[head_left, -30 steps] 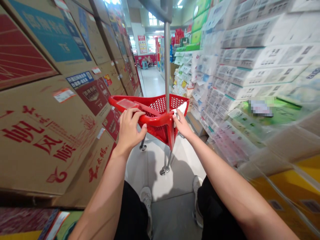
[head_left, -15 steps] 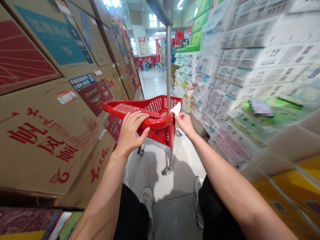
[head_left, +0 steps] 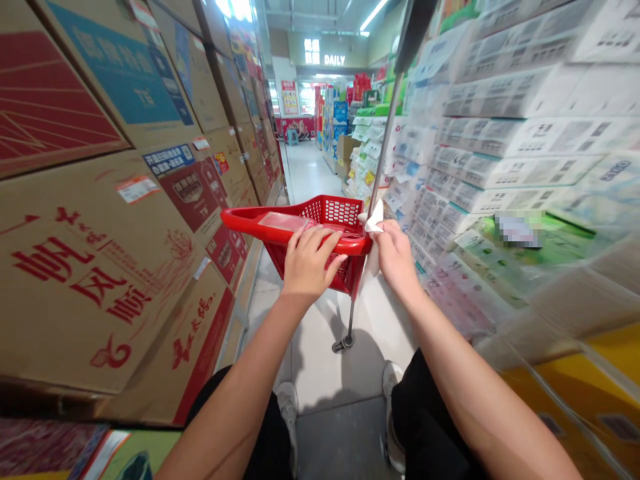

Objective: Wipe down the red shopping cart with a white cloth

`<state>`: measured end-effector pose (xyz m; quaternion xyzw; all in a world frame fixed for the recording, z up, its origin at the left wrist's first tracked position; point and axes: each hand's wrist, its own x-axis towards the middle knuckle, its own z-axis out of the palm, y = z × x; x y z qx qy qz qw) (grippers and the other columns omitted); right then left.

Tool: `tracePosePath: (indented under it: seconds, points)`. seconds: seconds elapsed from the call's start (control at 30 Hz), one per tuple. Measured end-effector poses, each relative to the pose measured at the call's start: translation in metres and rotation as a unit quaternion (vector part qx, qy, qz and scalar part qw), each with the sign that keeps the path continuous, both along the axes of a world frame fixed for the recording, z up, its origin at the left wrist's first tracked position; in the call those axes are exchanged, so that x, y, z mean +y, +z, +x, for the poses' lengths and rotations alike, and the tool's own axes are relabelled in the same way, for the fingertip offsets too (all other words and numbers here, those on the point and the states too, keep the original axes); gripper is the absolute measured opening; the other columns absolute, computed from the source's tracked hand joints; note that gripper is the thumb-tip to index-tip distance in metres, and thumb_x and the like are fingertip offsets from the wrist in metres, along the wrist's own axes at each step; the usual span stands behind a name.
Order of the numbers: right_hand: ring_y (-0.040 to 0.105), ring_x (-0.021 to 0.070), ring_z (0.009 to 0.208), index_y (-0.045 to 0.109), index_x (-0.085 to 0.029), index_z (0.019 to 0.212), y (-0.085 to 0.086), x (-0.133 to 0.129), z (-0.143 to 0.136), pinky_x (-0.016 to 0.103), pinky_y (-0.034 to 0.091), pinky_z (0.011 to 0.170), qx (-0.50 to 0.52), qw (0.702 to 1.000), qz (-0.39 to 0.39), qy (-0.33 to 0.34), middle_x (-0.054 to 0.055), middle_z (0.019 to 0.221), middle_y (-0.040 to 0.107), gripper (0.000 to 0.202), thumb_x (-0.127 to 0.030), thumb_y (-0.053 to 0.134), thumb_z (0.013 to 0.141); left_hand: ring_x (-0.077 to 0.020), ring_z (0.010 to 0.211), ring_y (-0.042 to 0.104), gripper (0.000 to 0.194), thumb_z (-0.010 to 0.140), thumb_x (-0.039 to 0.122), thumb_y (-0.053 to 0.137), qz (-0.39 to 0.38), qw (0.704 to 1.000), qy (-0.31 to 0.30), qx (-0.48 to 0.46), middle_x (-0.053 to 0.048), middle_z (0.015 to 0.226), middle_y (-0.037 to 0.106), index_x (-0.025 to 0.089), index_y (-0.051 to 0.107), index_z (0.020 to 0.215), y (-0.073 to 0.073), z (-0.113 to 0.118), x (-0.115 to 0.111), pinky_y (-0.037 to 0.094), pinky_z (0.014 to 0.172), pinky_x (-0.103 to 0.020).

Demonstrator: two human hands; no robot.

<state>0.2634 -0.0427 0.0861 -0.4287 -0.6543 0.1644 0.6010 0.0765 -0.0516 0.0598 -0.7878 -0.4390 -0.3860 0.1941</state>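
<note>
The right grip (head_left: 395, 257) is closed in a pinch on a white cloth (head_left: 375, 217), thin and crumpled, its loose folds standing up from the fingertips beside the metal pole (head_left: 384, 153). The left grip (head_left: 310, 257) is relaxed and unclenched, its fingers laid over the near rim of the red basket (head_left: 243, 221), thumb apart and lower. The basket lies beneath and ahead of the left grip, its near corner beside the right one; a caster (head_left: 344, 343) is below both. To handle the cloth well here, the pinch should stay close to the pole so the folds lie flat against it instead of flapping free, with light, even pressure. The wheels could let the basket roll, so the left palm is best firmly down on the rim, clear of the cloth.
</note>
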Motion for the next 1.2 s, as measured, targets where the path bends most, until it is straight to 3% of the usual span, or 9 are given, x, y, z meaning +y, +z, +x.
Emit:
tracePosePath:
  seconds: [0.27,0.37,0.47,0.57,0.7,0.8,0.93,1.1,1.2]
  points:
    - [0.055,0.0176,0.085,0.055,-0.024,0.093,0.019,-0.020,0.000,0.031,0.044,0.082,0.074,0.995,0.060,0.038,0.000,0.090,0.060,0.020,-0.039,0.044,0.099,-0.0263,0.129,0.054,0.039,0.097,0.026,0.048,0.006,1.000,-0.016,-0.023,-0.010,0.136,0.064,0.019,0.060,0.133,-0.001,0.042,0.008,0.035,0.117,-0.047]
    - [0.056,0.0179,0.086,0.052,-0.024,0.092,0.016,-0.007,0.006,0.030,0.044,0.083,0.052,0.997,0.062,0.005,0.000,0.089,0.059,0.026,-0.048,0.045,0.100,-0.0233,0.125,0.058,0.036,0.096,0.024,0.047,0.009,0.995,-0.093,-0.040,-0.010,0.131,0.067,0.018,0.062,0.129,0.001,0.037,0.011,0.041,0.113,-0.043]
    - [0.058,0.0200,0.091,0.053,-0.024,0.097,0.015,0.003,0.014,0.031,0.045,0.083,-0.014,0.998,0.030,-0.047,0.003,0.094,0.062,0.031,-0.051,0.039,0.101,-0.0207,0.120,0.061,0.033,0.095,0.022,0.043,-0.001,0.986,-0.157,-0.053,-0.008,0.123,0.070,0.020,0.066,0.118,0.007,0.012,0.013,0.046,0.108,-0.041]
    - [0.062,0.0236,0.095,0.058,-0.023,0.105,0.021,0.003,0.015,0.032,0.045,0.083,-0.141,0.989,-0.012,-0.043,0.006,0.101,0.069,0.034,-0.049,0.036,0.101,-0.0238,0.116,0.061,0.031,0.092,0.022,0.042,0.029,0.992,-0.034,-0.114,-0.007,0.115,0.071,0.023,0.069,0.108,0.014,-0.027,0.016,0.042,0.109,-0.048]
    - [0.066,0.0301,0.101,0.061,-0.022,0.125,0.033,-0.005,0.008,0.036,0.045,0.084,-0.314,0.948,-0.042,-0.002,0.008,0.111,0.073,0.038,-0.039,0.040,0.098,-0.0299,0.128,0.051,0.039,0.093,0.034,0.047,0.026,0.980,0.125,-0.151,-0.012,0.131,0.062,0.023,0.060,0.127,0.012,-0.070,0.030,0.027,0.117,-0.055]
    - [0.066,0.0313,0.105,0.051,-0.020,0.141,0.037,-0.006,0.006,0.037,0.046,0.086,-0.350,0.936,-0.037,0.005,0.009,0.122,0.072,0.051,-0.028,0.041,0.092,-0.0317,0.127,0.048,0.041,0.092,0.040,0.049,-0.011,0.984,0.137,-0.110,-0.014,0.129,0.060,0.020,0.060,0.125,0.005,-0.085,0.040,0.033,0.112,-0.051]
    - [0.068,0.0331,0.095,0.035,-0.014,0.154,0.033,-0.002,0.009,0.038,0.047,0.081,-0.393,0.919,-0.029,-0.028,0.013,0.121,0.072,0.070,-0.033,0.049,0.088,-0.0344,0.123,0.048,0.043,0.089,0.045,0.052,-0.022,0.983,0.158,-0.087,-0.015,0.123,0.060,0.019,0.060,0.122,0.002,-0.083,0.039,0.037,0.104,-0.050]
    - [0.070,0.0338,0.089,0.059,-0.018,0.131,0.028,0.003,0.007,0.037,0.044,0.078,-0.429,0.889,-0.058,-0.149,0.014,0.103,0.076,0.046,-0.046,0.042,0.100,-0.0371,0.123,0.046,0.047,0.086,0.046,0.056,-0.020,0.984,0.160,-0.082,-0.016,0.125,0.059,0.018,0.059,0.123,0.004,-0.065,0.025,0.033,0.105,-0.053]
    - [0.069,0.0335,0.089,0.063,-0.019,0.122,0.028,0.005,0.003,0.038,0.044,0.080,-0.391,0.891,-0.083,-0.216,0.015,0.099,0.076,0.044,-0.049,0.040,0.101,-0.0377,0.122,0.045,0.046,0.085,0.046,0.056,-0.016,0.985,0.149,-0.080,-0.016,0.124,0.059,0.018,0.060,0.122,0.004,-0.051,0.018,0.031,0.105,-0.054]
